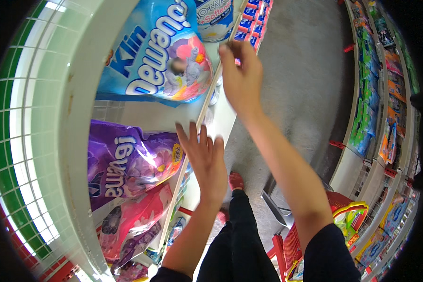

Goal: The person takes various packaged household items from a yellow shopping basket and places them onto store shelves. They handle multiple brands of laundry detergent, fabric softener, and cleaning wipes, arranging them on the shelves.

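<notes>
My left hand (208,165) is spread beside the shelf's front edge, its fingertips near a purple detergent pouch (130,158). Nothing shows in it. Further up, my right hand (245,81) is at the same shelf edge (211,91), its fingers bent and the thumb apart from them. I see no item in that hand; whether it touches the edge is unclear. A large light-blue detergent pouch (155,60) with a flower picture stands on the shelf to its left. Between the blue and purple pouches lies a bare stretch of white shelf (155,114).
Red-pink pouches (141,215) stand below the purple one. Another blue-and-white pack (215,21) is at the top. Red-and-blue packs (252,23) sit lower beyond the edge. A red basket (292,239) and a grey dustpan-like object (276,204) are at my right. Stocked shelves (365,95) line the aisle.
</notes>
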A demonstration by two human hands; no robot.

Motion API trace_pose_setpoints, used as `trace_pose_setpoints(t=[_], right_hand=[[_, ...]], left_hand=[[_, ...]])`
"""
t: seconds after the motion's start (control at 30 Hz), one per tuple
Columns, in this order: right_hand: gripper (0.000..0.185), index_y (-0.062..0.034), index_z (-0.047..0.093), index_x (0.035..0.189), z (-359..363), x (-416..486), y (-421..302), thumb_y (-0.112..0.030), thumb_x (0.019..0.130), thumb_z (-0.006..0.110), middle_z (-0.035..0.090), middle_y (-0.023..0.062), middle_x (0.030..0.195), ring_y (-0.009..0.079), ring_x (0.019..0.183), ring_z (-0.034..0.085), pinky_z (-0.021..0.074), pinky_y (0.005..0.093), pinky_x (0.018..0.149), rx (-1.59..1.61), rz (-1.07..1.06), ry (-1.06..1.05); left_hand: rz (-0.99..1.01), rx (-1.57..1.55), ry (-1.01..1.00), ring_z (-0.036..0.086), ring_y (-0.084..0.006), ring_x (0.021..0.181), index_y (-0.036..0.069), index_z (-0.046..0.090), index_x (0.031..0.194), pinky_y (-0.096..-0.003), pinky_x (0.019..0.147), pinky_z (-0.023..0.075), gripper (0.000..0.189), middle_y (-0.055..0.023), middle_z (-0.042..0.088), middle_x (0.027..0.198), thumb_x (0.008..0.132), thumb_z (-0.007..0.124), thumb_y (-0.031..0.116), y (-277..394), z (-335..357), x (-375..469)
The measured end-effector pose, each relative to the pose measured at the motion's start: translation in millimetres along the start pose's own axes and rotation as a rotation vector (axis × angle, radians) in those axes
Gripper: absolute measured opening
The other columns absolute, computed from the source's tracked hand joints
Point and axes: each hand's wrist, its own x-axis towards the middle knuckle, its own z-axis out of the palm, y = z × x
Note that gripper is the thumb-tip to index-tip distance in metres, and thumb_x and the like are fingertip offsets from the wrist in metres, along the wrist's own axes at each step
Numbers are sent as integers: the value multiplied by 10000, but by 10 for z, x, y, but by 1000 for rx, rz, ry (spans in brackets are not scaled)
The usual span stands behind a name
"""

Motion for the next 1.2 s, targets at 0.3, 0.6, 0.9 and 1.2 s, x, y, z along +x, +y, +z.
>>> trace_pose_setpoints(t=[0.3, 0.6, 0.9, 1.2], right_hand=[[224, -53, 621, 1041, 345, -1050, -40, -21, 819, 610, 657, 88, 860, 304, 877, 592, 488, 388, 761, -152, -223, -623], [159, -55, 635, 966, 368, -922, 20, 3, 825, 589, 667, 107, 859, 301, 811, 638, 504, 375, 709, -195, -199, -534], [156, -33, 612, 1005, 282, -1016, -136, -46, 850, 614, 653, 139, 883, 269, 805, 652, 496, 344, 662, -217, -204, -312], [232, -63, 632, 1082, 330, -2340, -455, -93, 852, 641, 650, 132, 1049, 324, 890, 633, 523, 403, 779, -93, -240, -788]], left_hand=[[-30, -17, 495, 348, -337, 1348, 180, -74, 1511, -398, 1017, 364, 903, -230, 148, 1519, 889, 561, 25, -8, -523, -879], [0, -196, 324, 210, -344, 1416, 227, -100, 1511, -400, 1053, 327, 967, -122, 153, 1560, 876, 590, -13, -3, -509, -683], [-6, -202, 229, 285, -305, 1359, 206, -20, 1511, -342, 951, 395, 929, -150, 162, 1539, 865, 606, -23, -64, -627, -833], [-67, -198, 463, 274, -319, 1399, 186, 15, 1505, -370, 1056, 314, 819, -191, 198, 1519, 905, 549, 27, -150, -1373, -1794]])
